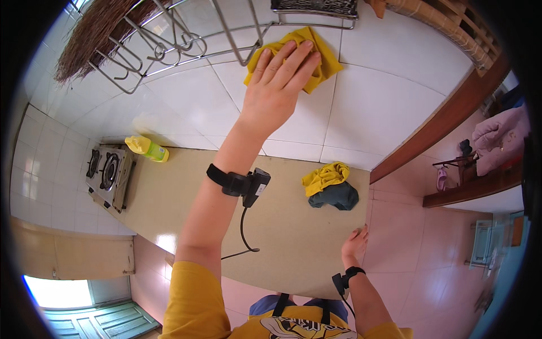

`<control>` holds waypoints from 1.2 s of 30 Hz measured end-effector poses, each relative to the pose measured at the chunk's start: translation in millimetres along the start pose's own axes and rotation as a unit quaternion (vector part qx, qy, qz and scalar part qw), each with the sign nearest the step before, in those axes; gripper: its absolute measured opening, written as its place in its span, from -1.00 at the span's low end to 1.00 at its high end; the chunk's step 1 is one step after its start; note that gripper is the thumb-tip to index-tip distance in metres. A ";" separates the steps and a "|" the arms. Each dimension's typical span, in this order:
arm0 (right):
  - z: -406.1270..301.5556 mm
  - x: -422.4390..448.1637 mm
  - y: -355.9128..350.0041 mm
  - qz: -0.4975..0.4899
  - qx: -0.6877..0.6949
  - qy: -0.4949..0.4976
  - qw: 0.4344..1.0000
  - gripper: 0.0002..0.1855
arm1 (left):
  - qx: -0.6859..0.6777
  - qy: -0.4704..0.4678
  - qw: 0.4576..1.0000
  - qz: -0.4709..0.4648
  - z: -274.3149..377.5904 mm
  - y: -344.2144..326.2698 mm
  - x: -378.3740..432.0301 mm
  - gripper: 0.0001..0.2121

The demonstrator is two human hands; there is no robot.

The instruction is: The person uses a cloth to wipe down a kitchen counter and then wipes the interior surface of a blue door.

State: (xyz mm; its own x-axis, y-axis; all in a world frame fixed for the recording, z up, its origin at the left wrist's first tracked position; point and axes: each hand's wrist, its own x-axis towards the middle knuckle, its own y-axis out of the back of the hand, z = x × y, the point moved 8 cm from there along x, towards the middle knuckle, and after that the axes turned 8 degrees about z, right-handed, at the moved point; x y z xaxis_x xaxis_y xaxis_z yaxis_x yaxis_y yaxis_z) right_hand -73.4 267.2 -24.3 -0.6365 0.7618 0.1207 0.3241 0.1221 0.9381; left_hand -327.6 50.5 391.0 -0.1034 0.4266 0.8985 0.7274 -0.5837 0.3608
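My left hand [275, 82] lies with spread fingers on a yellow cloth [324, 68], pressing it flat against the white tiled wall [372, 101], just beside a metal wire rack. Lower right, my right hand [355, 243] rests at the right edge of the beige countertop [279, 229], fingers slightly bent, with no object visible in it. Between the wall and that hand, a crumpled yellow cloth [326, 178] and a dark grey-blue cloth [334, 197] lie together on the countertop. Both my wrists carry black straps with small cabled devices.
A wire rack [203, 55] with hooks juts from the wall, a twig broom [106, 38] behind it. A yellow detergent bottle [148, 148] and a gas stove [110, 173] stand at the counter's left. A brown wooden door frame [440, 123] borders the wall at right.
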 end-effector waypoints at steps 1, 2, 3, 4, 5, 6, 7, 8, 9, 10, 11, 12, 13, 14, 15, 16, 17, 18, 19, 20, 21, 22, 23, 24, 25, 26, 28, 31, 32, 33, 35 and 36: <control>-1.1 -0.9 0.3 -0.010 -0.007 -0.004 1.000 -0.53 | 0.003 0.002 1.000 -0.001 -6.0 2.9 -3.4 -0.48; -2.4 -1.5 1.1 -0.021 -0.014 -0.009 1.000 -0.53 | -0.005 0.011 1.000 0.002 -12.1 6.5 -6.5 -0.47; -4.3 -1.0 3.0 -0.021 -0.015 -0.007 1.000 -0.53 | -0.014 0.020 1.000 0.006 -17.8 9.5 -8.7 -0.46; -3.4 -1.0 2.3 -0.036 -0.016 -0.023 0.999 -0.54 | -0.002 0.014 1.000 0.006 -22.4 12.2 -10.8 -0.44; -2.0 -1.7 0.6 -0.052 -0.018 -0.038 0.998 -0.55 | -0.001 0.016 1.000 0.006 -27.2 13.7 -13.5 -0.44; -1.7 -1.9 -0.6 -0.052 -0.018 -0.036 0.998 -0.55 | -0.005 0.027 1.000 0.010 -32.8 16.4 -16.2 -0.44; 0.2 -1.8 -2.1 -0.049 -0.012 -0.035 0.998 -0.54 | -0.008 0.038 0.999 0.014 -38.3 19.0 -19.4 -0.44; 1.3 -1.6 -2.8 -0.046 -0.007 -0.035 0.998 -0.54 | -0.017 0.051 0.998 0.018 -44.2 21.7 -23.4 -0.45; 1.5 -1.6 -3.0 -0.046 -0.008 -0.034 0.998 -0.54 | -0.017 0.053 0.998 0.018 -48.5 23.4 -27.4 -0.45; 1.6 -1.6 -3.0 -0.044 -0.012 -0.033 0.998 -0.53 | -0.004 0.060 0.998 0.018 -54.3 25.8 -31.2 -0.45; 1.6 -1.6 -3.1 -0.043 -0.016 -0.031 0.998 -0.53 | 0.009 0.067 0.998 0.018 -60.1 28.5 -34.8 -0.45; 1.4 -1.9 -3.4 -0.044 -0.017 -0.030 0.998 -0.53 | 0.005 0.066 0.997 0.027 -64.1 33.0 -37.2 -0.44; 1.2 -1.9 -3.1 -0.040 -0.017 -0.029 0.999 -0.53 | 0.006 0.067 0.997 0.026 -68.7 35.5 -40.0 -0.44; 1.0 -2.0 -2.6 -0.036 -0.018 -0.029 0.999 -0.53 | 0.001 0.089 0.996 0.030 -76.7 38.2 -43.6 -0.43; 0.8 -1.6 -2.5 -0.035 -0.018 -0.028 0.999 -0.53 | -0.005 0.112 0.993 0.035 -84.1 40.3 -47.6 -0.42; 0.9 -1.3 -2.2 -0.036 -0.016 -0.029 0.999 -0.53 | -0.008 0.140 0.989 0.038 -91.3 41.8 -53.3 -0.41; 1.1 -0.9 -2.3 -0.037 -0.014 -0.030 0.999 -0.53 | -0.007 0.141 0.989 0.038 -93.9 42.7 -57.4 -0.41; 2.4 -0.8 -3.9 -0.037 -0.015 -0.029 0.999 -0.53 | -0.016 0.189 0.981 0.048 -101.9 45.8 -60.4 -0.40; 3.0 -0.9 -4.4 -0.021 -0.018 -0.019 0.999 -0.53 | -0.025 0.236 0.970 0.058 -109.1 47.9 -64.0 -0.39; 3.3 -0.3 -4.1 -0.005 -0.021 -0.009 1.000 -0.53 | -0.034 0.248 0.966 0.064 -109.5 48.7 -65.3 -0.39; 1.1 -0.5 -2.3 -0.005 -0.022 -0.008 1.000 -0.53 | -0.033 0.249 0.966 0.064 -108.2 47.8 -65.4 -0.39; -0.1 -1.5 -1.4 -0.014 -0.018 -0.017 1.000 -0.53 | -0.025 0.262 0.962 0.074 -107.9 47.2 -66.2 -0.39; -0.5 -1.8 -1.4 -0.023 -0.015 -0.027 0.999 -0.53 | -0.016 0.276 0.957 0.085 -106.9 46.2 -66.8 -0.39; 0.2 -1.7 -2.8 -0.023 -0.014 -0.026 0.999 -0.53 | -0.015 0.275 0.957 0.085 -101.7 46.0 -61.6 -0.39; 1.0 -2.0 -4.1 -0.010 -0.010 -0.015 1.000 -0.53 | -0.012 0.271 0.959 0.080 -95.4 44.3 -55.7 -0.38; 1.3 -1.8 -5.1 0.002 -0.007 -0.005 1.000 -0.53 | -0.008 0.266 0.961 0.074 -89.1 41.8 -48.6 -0.37; 5.0 -1.0 -9.0 0.011 0.002 0.001 1.000 -0.53 | -0.034 0.236 0.966 0.097 -69.9 34.2 -34.6 -0.35; 5.6 -1.8 -9.9 0.016 0.002 0.009 1.000 -0.52 | -0.027 0.211 0.972 0.096 -41.8 21.5 -22.2 -0.35; 4.8 -2.3 -9.9 0.015 -0.008 0.010 1.000 -0.52 | -0.015 0.178 0.981 0.083 -28.4 13.4 -18.6 -0.37; 2.4 -1.9 -8.0 0.014 -0.008 0.013 1.000 -0.52 | -0.002 0.145 0.987 0.070 -15.0 4.8 -15.6 -0.39; -2.6 -3.2 -4.0 0.001 -0.017 0.010 1.000 -0.52 | -0.032 0.090 0.995 0.029 10.3 -7.8 -6.4 -0.45; 0.2 -2.3 -6.3 0.004 -0.018 0.011 1.000 -0.52 | -0.066 0.082 0.994 0.027 23.0 -10.4 -2.5 -0.46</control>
State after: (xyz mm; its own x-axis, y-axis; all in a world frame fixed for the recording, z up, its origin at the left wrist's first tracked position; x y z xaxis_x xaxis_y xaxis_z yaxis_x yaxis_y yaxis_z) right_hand -73.9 264.8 -30.6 -0.6491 0.7487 0.1345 0.3044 0.0935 0.9480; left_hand -319.3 71.4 379.3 -0.1834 0.2797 0.9424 0.6401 -0.6936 0.3304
